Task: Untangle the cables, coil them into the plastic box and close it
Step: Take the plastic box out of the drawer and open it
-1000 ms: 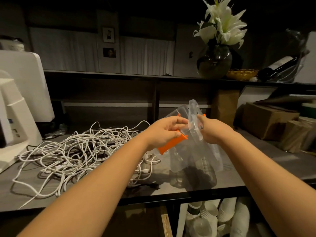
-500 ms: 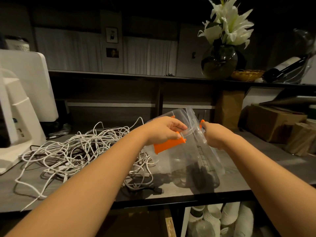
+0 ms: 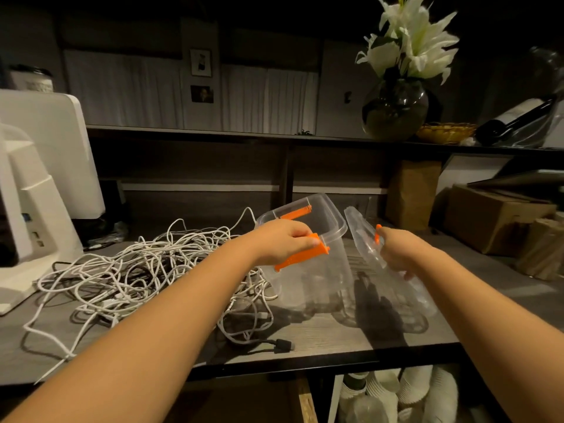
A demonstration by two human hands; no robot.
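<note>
A clear plastic box [image 3: 317, 270] with orange clips hangs tilted above the grey table [image 3: 335, 337]. My left hand [image 3: 280, 244] grips its near rim at an orange clip [image 3: 302, 253]. The clear lid [image 3: 384, 261] is off the box and to its right, held edge-on by my right hand [image 3: 399, 251]. A big tangle of white cables [image 3: 137, 270] lies on the table left of the box, with a dark plug [image 3: 282, 345] near the front edge. The box looks empty.
A white machine [image 3: 39, 184] stands at the left edge. Cardboard boxes [image 3: 494, 221] and a brown paper bag [image 3: 412, 193] sit at the right rear. A vase of white lilies [image 3: 396, 108] stands on the upper shelf. Stacked paper cups [image 3: 396, 392] are below the table.
The lid has come off the box. My right hand has drawn it away to the right while my left hand keeps the box, now tilted with its opening showing.
</note>
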